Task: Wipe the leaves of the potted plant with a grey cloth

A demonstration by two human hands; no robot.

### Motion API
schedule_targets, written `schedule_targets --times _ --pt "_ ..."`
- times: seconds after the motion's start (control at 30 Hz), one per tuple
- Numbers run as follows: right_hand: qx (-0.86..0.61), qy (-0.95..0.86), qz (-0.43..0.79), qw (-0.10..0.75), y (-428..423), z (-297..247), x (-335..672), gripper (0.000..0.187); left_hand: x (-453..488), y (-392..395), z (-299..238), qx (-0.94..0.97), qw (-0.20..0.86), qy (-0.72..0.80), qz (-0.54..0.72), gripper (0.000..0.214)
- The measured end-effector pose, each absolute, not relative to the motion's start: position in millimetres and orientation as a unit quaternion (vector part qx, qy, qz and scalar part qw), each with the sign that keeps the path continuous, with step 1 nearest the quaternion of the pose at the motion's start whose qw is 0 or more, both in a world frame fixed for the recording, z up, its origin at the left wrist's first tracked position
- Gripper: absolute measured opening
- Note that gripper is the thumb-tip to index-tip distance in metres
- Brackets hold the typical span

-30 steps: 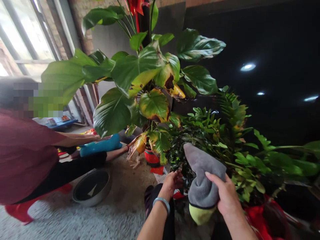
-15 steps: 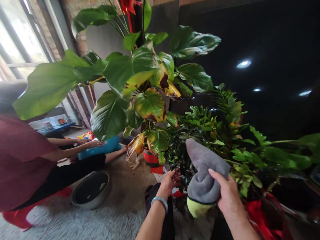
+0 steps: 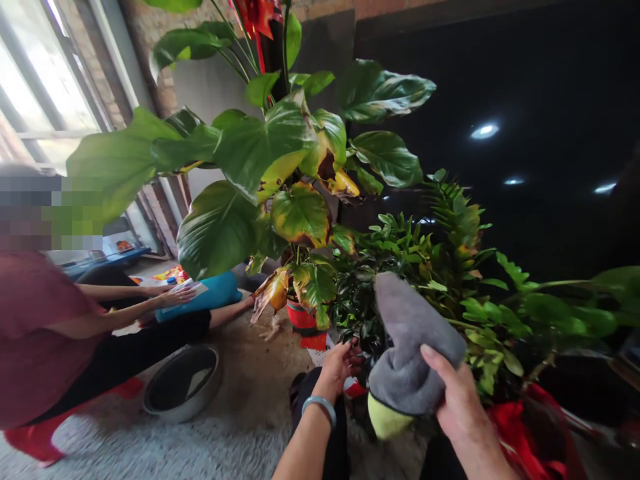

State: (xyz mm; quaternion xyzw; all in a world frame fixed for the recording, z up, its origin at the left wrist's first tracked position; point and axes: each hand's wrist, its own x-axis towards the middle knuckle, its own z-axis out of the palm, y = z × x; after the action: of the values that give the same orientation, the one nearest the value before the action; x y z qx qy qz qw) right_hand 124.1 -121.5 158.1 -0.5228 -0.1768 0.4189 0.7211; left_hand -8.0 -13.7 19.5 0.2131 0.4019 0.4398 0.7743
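Observation:
My right hand grips a grey cleaning cloth with a yellow-green underside, the thumb pressed on its grey face. The cloth is bunched, one end pointing up in front of a dark-leaved potted plant. My left hand, with a pale bangle at the wrist, is beside that plant's lower leaves. Its fingers are half curled and apart, and I see nothing held in them. Whether they touch the leaves I cannot tell. Above stands a tall plant with broad leaves, some browned and yellow, in a red pot.
At left, a person in a maroon shirt sits on a red stool, hands on a white cloth over something blue. A grey basin with water stands on the floor. More green plants and a red bag are at right.
My right hand and the cloth have shifted slightly right and down, and the cloth has tilted. My left hand stays about where it was. The other person's hands have moved a little.

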Motion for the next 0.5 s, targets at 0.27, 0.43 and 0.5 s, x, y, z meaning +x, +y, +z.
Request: schedule_targets --times 0.27,0.43,0.5 --pt "-0.609 -0.253 0.492 0.568 -134.5 113.8 103.4 0.041 1.8 -24.3 29.8 0.24 0.762 0.371 0.474 0.029" --pt "-0.586 -0.218 0.444 0.642 -125.5 129.4 124.8 0.044 -1.4 -22.4 35.2 0.206 0.769 0.409 0.446 0.018" --pt "-0.591 -0.179 0.369 0.694 -118.6 137.0 137.9 0.051 -2.9 -21.0 38.8 0.183 0.768 0.426 0.441 0.013"
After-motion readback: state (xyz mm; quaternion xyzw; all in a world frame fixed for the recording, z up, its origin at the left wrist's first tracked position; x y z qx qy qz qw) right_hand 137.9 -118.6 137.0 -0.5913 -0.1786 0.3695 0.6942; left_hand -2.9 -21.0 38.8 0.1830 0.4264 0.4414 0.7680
